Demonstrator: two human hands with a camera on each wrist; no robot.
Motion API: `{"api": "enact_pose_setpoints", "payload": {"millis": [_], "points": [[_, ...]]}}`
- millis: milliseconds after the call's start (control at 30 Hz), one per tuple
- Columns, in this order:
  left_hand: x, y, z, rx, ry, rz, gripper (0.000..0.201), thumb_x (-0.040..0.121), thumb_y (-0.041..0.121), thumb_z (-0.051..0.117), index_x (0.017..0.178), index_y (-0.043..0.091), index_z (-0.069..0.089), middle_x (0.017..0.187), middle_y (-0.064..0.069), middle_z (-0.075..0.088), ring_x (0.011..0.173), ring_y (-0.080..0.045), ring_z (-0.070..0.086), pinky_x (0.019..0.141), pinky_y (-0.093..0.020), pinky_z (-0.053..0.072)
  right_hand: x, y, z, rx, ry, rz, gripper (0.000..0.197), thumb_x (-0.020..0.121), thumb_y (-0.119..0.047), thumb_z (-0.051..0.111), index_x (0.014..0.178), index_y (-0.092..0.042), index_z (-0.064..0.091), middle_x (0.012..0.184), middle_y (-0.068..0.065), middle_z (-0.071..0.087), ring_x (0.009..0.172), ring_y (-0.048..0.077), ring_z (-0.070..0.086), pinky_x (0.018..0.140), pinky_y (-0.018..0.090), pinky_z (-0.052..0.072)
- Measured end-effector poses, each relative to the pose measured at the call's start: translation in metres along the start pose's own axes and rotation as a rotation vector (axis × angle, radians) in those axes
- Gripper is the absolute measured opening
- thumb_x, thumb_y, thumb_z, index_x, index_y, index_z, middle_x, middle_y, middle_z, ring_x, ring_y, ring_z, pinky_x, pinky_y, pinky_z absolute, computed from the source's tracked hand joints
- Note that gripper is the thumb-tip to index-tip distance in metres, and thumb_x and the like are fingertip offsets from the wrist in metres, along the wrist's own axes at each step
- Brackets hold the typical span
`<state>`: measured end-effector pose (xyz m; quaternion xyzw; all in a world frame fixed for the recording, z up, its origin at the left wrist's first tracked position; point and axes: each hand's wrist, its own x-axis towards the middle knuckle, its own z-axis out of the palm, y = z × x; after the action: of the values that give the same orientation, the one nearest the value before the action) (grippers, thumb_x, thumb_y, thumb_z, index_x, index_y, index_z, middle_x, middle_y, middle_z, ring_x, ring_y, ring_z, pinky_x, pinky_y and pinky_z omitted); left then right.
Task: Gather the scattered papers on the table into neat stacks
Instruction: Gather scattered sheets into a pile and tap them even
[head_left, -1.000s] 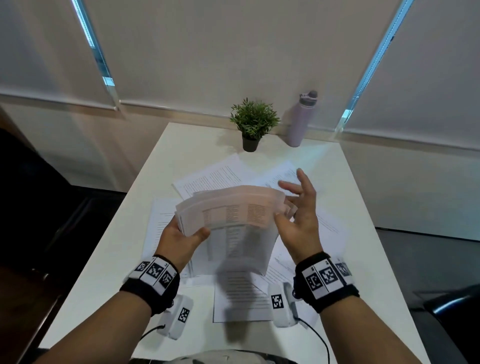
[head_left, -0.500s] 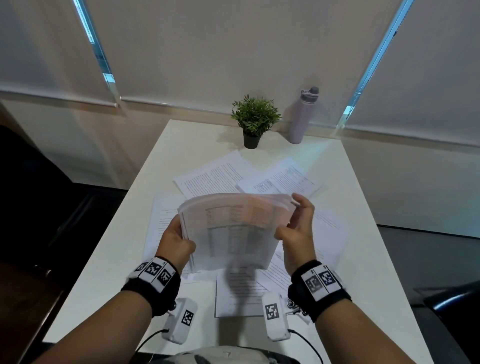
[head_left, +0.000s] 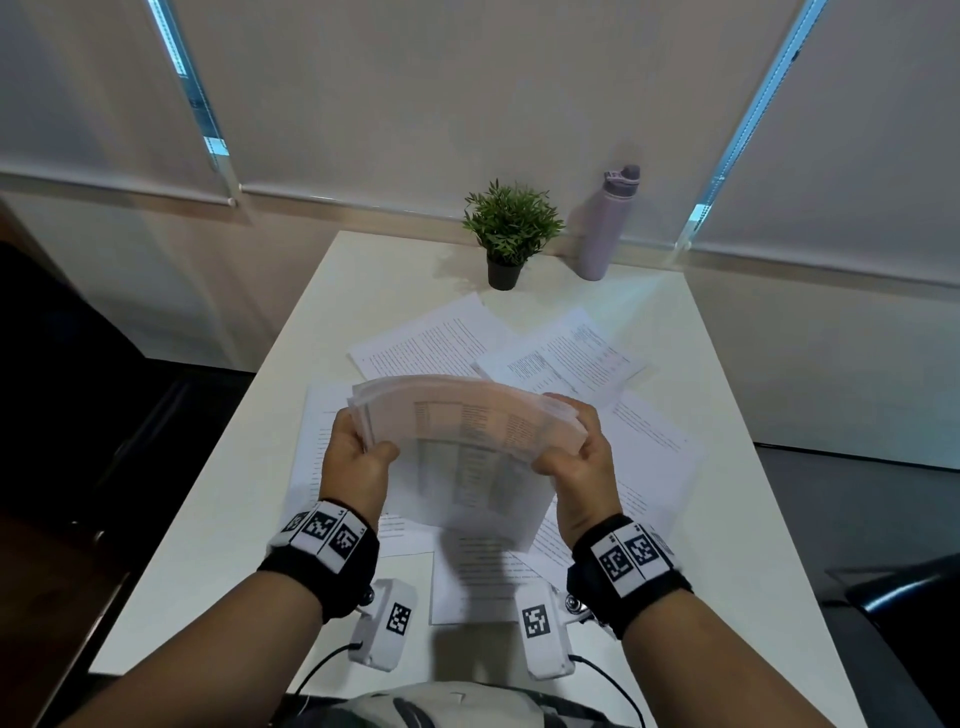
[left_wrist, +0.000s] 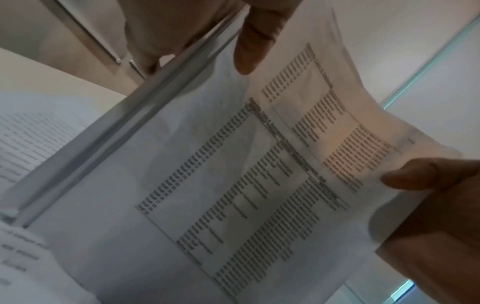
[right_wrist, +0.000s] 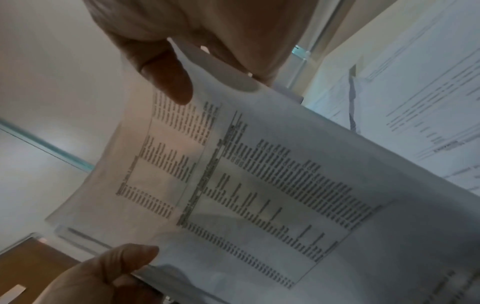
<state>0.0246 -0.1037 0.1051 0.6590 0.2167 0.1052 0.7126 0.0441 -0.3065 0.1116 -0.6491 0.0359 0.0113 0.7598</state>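
Stack of papers (head_left: 467, 441) held up above the table (head_left: 234, 493), bowed over at the top edge, printed table columns visible on the near sheet, also seen in the left wrist view (left_wrist: 233, 185) and the right wrist view (right_wrist: 259, 195). Left hand (head_left: 358, 462) grips the stack's left edge, thumb on the near face, fingers behind. Right hand (head_left: 582, 462) grips the right edge, thumb in front, fingers curled round the back. Loose sheets (head_left: 431, 343) still scattered flat on the table beneath and beyond the stack, overlapping, some angled; more sheets (head_left: 649, 447) to the right and one sheet (head_left: 478, 592) near the table's front edge. Potted plant (head_left: 511, 228) and lilac bottle (head_left: 605, 223) stand at the far edge of the table, near each other, apart from the papers. Both wrists wear black bands with marker tags.
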Motion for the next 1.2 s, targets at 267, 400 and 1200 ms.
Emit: {"api": "enact_pose_setpoints", "payload": {"millis": [267,400,1200], "points": [[-0.010,0.027,0.005,-0.160,0.019,0.208,0.032,0.074,0.027,0.068,0.099,0.030,0.049,0.089,0.008,0.056,0.072,0.002,0.056,0.066,-0.016,0.049,-0.001,-0.002,0.003,-0.074,-0.094,-0.047,0.032,0.055,0.001,0.056,0.082,-0.016,0.059,0.087,0.009,0.055,0.084,0.022,0.050,0.067,0.035,0.043],[-0.007,0.039,0.009,-0.085,0.168,0.252,0.006,0.088,0.029,0.057,0.083,0.031,0.055,0.081,0.014,0.054,0.068,0.011,0.050,0.076,-0.020,0.040,-0.005,-0.005,0.001,-0.046,-0.136,-0.064,0.027,0.054,-0.003,0.059,0.080,-0.011,0.060,0.084,0.011,0.058,0.081,0.021,0.052,0.065,0.032,0.044],[-0.012,0.005,-0.005,0.056,0.008,0.278,0.060,0.070,-0.005,0.072,0.091,0.041,0.041,0.091,0.010,0.053,0.078,0.003,0.057,0.061,-0.008,0.049,-0.004,0.012,-0.004,0.022,-0.135,0.024,0.048,0.050,0.004,0.053,0.098,0.007,0.052,0.088,0.014,0.055,0.085,0.025,0.053,0.066,0.034,0.046]]}}
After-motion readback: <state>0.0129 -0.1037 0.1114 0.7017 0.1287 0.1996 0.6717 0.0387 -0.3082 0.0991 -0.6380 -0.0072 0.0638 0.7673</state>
